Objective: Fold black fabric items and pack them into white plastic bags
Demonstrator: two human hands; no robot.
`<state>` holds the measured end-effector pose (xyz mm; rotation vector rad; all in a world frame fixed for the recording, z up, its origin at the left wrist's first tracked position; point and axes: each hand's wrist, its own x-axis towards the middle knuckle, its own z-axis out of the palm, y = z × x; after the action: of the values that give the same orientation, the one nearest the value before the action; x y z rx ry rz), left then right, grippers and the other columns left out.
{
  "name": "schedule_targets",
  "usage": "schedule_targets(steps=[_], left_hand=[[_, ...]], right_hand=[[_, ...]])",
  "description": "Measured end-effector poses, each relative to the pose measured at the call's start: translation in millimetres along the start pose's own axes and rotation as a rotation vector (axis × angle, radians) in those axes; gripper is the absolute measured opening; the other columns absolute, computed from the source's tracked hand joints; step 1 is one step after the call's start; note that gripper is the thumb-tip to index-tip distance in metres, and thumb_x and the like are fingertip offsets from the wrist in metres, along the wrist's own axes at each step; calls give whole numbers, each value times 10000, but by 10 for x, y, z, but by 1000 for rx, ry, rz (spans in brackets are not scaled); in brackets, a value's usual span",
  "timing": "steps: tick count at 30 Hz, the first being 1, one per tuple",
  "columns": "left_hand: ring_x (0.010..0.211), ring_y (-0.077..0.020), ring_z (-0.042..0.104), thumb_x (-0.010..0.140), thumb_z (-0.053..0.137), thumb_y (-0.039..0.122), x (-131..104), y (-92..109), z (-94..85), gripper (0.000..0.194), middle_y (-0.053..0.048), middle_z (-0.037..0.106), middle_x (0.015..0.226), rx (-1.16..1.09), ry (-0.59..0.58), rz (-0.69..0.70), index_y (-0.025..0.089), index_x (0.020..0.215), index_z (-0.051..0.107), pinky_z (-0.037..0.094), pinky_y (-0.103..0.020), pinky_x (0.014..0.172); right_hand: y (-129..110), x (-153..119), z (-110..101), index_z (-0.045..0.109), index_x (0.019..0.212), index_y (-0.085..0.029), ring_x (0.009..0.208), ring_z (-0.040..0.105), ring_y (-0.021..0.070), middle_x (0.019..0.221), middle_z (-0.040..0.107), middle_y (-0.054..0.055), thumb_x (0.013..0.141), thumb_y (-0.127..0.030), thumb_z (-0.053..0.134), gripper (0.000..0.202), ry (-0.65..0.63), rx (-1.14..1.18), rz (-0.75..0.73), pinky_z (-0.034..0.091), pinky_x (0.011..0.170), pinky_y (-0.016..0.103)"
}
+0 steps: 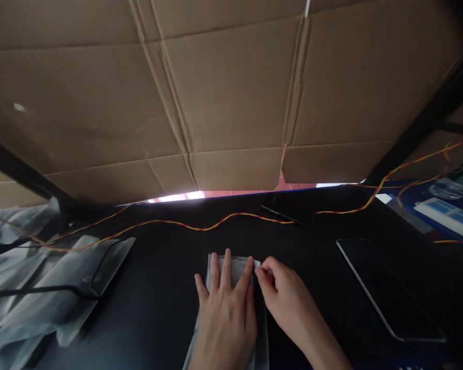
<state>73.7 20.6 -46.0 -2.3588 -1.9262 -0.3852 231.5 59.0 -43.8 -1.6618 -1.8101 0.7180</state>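
A frosted plastic bag (237,265) lies flat on the black tabletop in front of me, its top edge pointing away. My left hand (227,313) rests palm down on it, fingers spread, hiding most of the bag. At the bag's top right corner my right hand (280,285) is closed in a pinch on a small white bit. Whether that bit is the bag's own corner or a separate strip, I cannot make out. Right of my right hand lies a dark flat panel with a pale rim, like a phone screen (389,290).
More frosted bags (69,280) pile up at the left, with a black cord (34,292) across them. A twisted red-yellow wire (200,227) crosses behind my hands, near a dark phone-like slab (287,208). Cardboard (224,92) walls the back. A plastic bottle (457,180) is far right.
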Motion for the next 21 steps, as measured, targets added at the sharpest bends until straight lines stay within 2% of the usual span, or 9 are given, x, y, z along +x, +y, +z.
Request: schedule_targets(steps=[3, 6, 11, 14, 16, 19, 21], left_hand=[[1560, -553, 446, 1070, 434, 230, -21, -32, -48, 645, -147, 489, 1729, -7, -45, 37, 422, 1685, 465, 518, -856, 1030], [1538, -582, 455, 1049, 482, 226, -35, -34, -94, 667, -141, 485, 1731, 3, -103, 54, 470, 1669, 471, 520, -869, 1004], [1573, -564, 403, 1033, 474, 176, 39, 34, -160, 645, -166, 451, 1748, 6, -201, -43, 468, 1598, 580, 450, -885, 1064], [1604, -543, 359, 1071, 410, 206, 86, 23, -197, 600, -182, 367, 1786, -48, -239, -101, 428, 1596, 597, 398, -906, 1085], [1628, -540, 311, 1092, 389, 250, 99, -27, -232, 581, -152, 345, 1801, -112, -260, -97, 400, 1624, 569, 360, -919, 1106], [1668, -508, 250, 1120, 356, 284, 125, -134, -315, 582, -78, 469, 1753, -248, -243, -30, 398, 1678, 477, 252, -957, 1140], [1645, -470, 346, 1126, 353, 258, 171, -188, -380, 539, -54, 638, 1621, -316, -169, -5, 398, 1608, 550, 179, -976, 1152]], right_hand=[[12, -23, 30, 578, 910, -273, 743, 722, 216, 868, 729, 33, 1126, -364, 429, 278, 43, 1, 4, 446, 663, 315], [15, -44, 57, 552, 871, -272, 757, 721, 246, 862, 722, 54, 1126, -368, 403, 311, 62, -21, 6, 417, 667, 342], [10, -76, 20, 549, 786, -276, 696, 700, 233, 785, 708, 25, 1076, -295, 474, 300, 13, 2, -9, 409, 650, 338], [-1, -103, 4, 580, 800, -278, 694, 712, 204, 769, 711, -2, 1089, -317, 495, 304, -10, 61, -29, 453, 647, 311], [-22, -120, 1, 591, 850, -278, 717, 723, 202, 802, 722, 5, 1115, -359, 467, 303, 3, 95, -38, 485, 663, 309], [-83, -136, -35, 576, 908, -278, 755, 720, 195, 863, 717, 13, 1143, -404, 407, 315, 17, 139, -70, 513, 701, 309], [-137, -138, -88, 554, 900, -280, 753, 696, 179, 867, 691, 0, 1150, -398, 399, 317, -24, 173, -123, 511, 709, 300]])
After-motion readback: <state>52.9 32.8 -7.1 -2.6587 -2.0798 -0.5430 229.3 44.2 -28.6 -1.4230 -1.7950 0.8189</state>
